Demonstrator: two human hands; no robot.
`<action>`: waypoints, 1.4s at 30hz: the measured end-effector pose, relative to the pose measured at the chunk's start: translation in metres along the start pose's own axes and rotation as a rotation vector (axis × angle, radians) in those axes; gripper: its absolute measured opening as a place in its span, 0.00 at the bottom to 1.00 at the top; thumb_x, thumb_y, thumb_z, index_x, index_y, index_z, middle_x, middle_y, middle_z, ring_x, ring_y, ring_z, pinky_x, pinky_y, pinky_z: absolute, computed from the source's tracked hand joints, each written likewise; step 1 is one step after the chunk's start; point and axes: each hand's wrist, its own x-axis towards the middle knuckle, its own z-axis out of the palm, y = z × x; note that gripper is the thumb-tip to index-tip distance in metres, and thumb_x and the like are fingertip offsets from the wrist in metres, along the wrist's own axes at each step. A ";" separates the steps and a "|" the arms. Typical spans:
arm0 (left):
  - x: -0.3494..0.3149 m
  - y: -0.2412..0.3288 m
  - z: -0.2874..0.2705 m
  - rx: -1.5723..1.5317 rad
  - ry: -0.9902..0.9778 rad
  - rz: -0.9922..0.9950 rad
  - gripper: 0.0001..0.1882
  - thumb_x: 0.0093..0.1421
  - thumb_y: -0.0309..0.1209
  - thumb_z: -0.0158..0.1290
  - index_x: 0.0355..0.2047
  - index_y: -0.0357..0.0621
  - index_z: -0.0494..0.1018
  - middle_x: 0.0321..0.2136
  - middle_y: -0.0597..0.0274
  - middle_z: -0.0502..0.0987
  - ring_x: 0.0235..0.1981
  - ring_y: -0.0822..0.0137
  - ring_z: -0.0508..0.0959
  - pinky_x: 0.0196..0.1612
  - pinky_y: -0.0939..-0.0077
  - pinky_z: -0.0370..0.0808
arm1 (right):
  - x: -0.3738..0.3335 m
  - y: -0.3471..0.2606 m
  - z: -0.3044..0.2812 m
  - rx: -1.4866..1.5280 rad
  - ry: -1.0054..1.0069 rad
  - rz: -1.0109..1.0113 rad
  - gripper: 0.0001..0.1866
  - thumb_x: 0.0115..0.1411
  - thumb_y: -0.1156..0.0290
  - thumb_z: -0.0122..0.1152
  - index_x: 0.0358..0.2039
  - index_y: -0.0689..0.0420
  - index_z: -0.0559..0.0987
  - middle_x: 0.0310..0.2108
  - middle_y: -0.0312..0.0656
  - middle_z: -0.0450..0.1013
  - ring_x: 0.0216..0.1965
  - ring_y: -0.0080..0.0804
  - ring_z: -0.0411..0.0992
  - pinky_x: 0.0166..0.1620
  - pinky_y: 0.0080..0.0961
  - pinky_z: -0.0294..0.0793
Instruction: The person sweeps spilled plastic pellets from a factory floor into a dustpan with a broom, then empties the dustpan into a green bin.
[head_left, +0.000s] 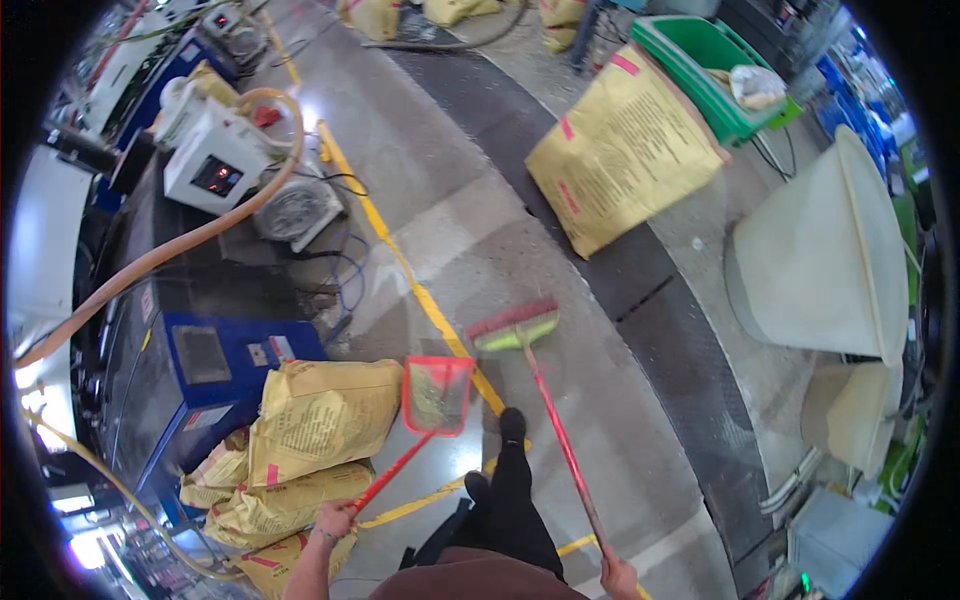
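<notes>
**Ana:** Polished grey concrete floor (590, 420) underfoot, glossy in places, with a yellow painted line (400, 265) running diagonally and a dark ribbed mat strip (660, 330) curving alongside it. What are the hands on?

**Ben:** Left hand (335, 520) is curled around the thin red handle of a dustpan (437, 395). Its scoop is a flat, squarish red plastic tray, tilted up just above the floor, right beside the stacked sacks; there looks to be some pale debris inside, though I cannot tell what.

**Ana:** And the other?

**Ben:** Right hand (618, 577) is fisted on the long red pole of a broom (515, 328). The head is a wide bar, green on top with a row of reddish bristles, resting on the concrete just past the yellow line, ahead of a black shoe (512, 425).

**Ana:** Sacks?

**Ben:** Yellow woven-paper sacks (315, 410), plump and creased, piled at lower left against a blue metal machine (215, 355). Another big flat yellow sack (625, 150) lies tilted up ahead, across the mat.

**Ana:** Any containers?

**Ben:** A green plastic crate (690, 70) behind that sack, holding a crumpled pale bag. To the right, a large cream plastic tub (825, 260), smooth and tapered, lying on its side; its inside is turned away

**Ana:** Left side?

**Ben:** A white boxy unit (215, 160) with a small red display, and a thick beige hose (190, 240) arcing past it
</notes>
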 end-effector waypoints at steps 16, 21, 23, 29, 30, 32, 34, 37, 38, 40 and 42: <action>0.047 0.150 -0.075 -0.020 0.105 0.073 0.18 0.50 0.31 0.49 0.41 0.37 0.72 0.14 0.60 0.71 0.10 0.74 0.67 0.12 0.80 0.62 | 0.386 -0.312 -0.138 0.242 0.316 -0.420 0.24 0.56 0.66 0.40 0.54 0.36 0.58 0.31 0.58 0.70 0.36 0.58 0.68 0.38 0.49 0.68; 0.070 0.175 -0.117 -0.055 0.098 0.129 0.16 0.48 0.28 0.50 0.38 0.35 0.73 0.16 0.60 0.73 0.13 0.74 0.70 0.16 0.80 0.66 | 0.350 -0.370 -0.199 0.197 0.283 -0.332 0.24 0.57 0.64 0.40 0.55 0.34 0.56 0.33 0.59 0.69 0.37 0.58 0.68 0.40 0.49 0.67; 0.090 0.188 -0.136 -0.080 0.063 0.155 0.15 0.48 0.28 0.51 0.36 0.34 0.74 0.19 0.58 0.75 0.15 0.73 0.73 0.20 0.79 0.70 | 0.315 -0.358 -0.179 0.158 0.319 -0.337 0.26 0.58 0.65 0.40 0.57 0.32 0.53 0.30 0.60 0.70 0.33 0.59 0.69 0.37 0.49 0.68; 0.131 0.232 -0.192 0.063 0.096 0.167 0.15 0.47 0.29 0.51 0.36 0.35 0.74 0.20 0.55 0.76 0.17 0.70 0.75 0.24 0.78 0.73 | 0.255 -0.327 -0.098 0.012 0.177 -0.161 0.24 0.57 0.61 0.41 0.56 0.37 0.55 0.25 0.56 0.71 0.28 0.56 0.70 0.32 0.49 0.69; 0.134 0.240 -0.197 0.082 0.103 0.161 0.16 0.46 0.29 0.51 0.36 0.36 0.74 0.20 0.54 0.76 0.18 0.69 0.76 0.25 0.78 0.73 | 0.253 -0.329 -0.091 0.024 0.141 -0.154 0.25 0.57 0.61 0.41 0.56 0.37 0.55 0.25 0.56 0.71 0.27 0.57 0.70 0.32 0.50 0.69; 0.144 0.258 -0.209 0.125 0.112 0.119 0.15 0.46 0.30 0.50 0.35 0.40 0.75 0.22 0.54 0.77 0.21 0.67 0.78 0.30 0.76 0.74 | 0.252 -0.337 -0.084 0.032 0.102 -0.154 0.25 0.57 0.61 0.41 0.57 0.37 0.54 0.25 0.56 0.71 0.27 0.57 0.70 0.32 0.50 0.69; 0.162 0.282 -0.224 0.205 0.140 0.131 0.14 0.45 0.30 0.50 0.34 0.43 0.76 0.23 0.55 0.77 0.25 0.67 0.78 0.34 0.76 0.73 | 0.262 -0.350 -0.088 0.029 0.118 -0.172 0.26 0.57 0.61 0.41 0.57 0.37 0.53 0.25 0.56 0.71 0.27 0.57 0.70 0.32 0.50 0.69; 0.195 0.318 -0.245 0.172 0.113 0.105 0.15 0.44 0.30 0.51 0.34 0.43 0.76 0.23 0.56 0.78 0.25 0.67 0.78 0.34 0.77 0.74 | 0.297 -0.376 -0.110 -0.002 0.099 -0.184 0.27 0.57 0.63 0.41 0.57 0.37 0.52 0.24 0.56 0.71 0.26 0.57 0.70 0.30 0.49 0.69; 0.205 0.333 -0.251 0.130 0.112 0.069 0.15 0.44 0.30 0.51 0.34 0.43 0.76 0.23 0.56 0.78 0.24 0.68 0.78 0.33 0.77 0.74 | 0.317 -0.389 -0.125 -0.049 0.122 -0.177 0.27 0.57 0.63 0.41 0.57 0.36 0.52 0.23 0.55 0.71 0.26 0.56 0.70 0.30 0.49 0.69; 0.223 0.364 -0.266 0.149 0.122 0.046 0.16 0.44 0.29 0.52 0.35 0.42 0.76 0.24 0.56 0.78 0.21 0.69 0.78 0.30 0.78 0.74 | 0.366 -0.427 -0.158 -0.081 0.162 -0.190 0.27 0.57 0.63 0.41 0.57 0.35 0.51 0.23 0.55 0.71 0.26 0.55 0.71 0.30 0.49 0.69; 0.237 0.402 -0.279 0.119 0.130 0.030 0.16 0.44 0.29 0.52 0.36 0.41 0.76 0.24 0.56 0.78 0.22 0.69 0.78 0.30 0.78 0.74 | 0.439 -0.497 -0.208 -0.062 0.228 -0.233 0.28 0.56 0.65 0.41 0.57 0.35 0.51 0.25 0.55 0.71 0.28 0.54 0.71 0.33 0.48 0.69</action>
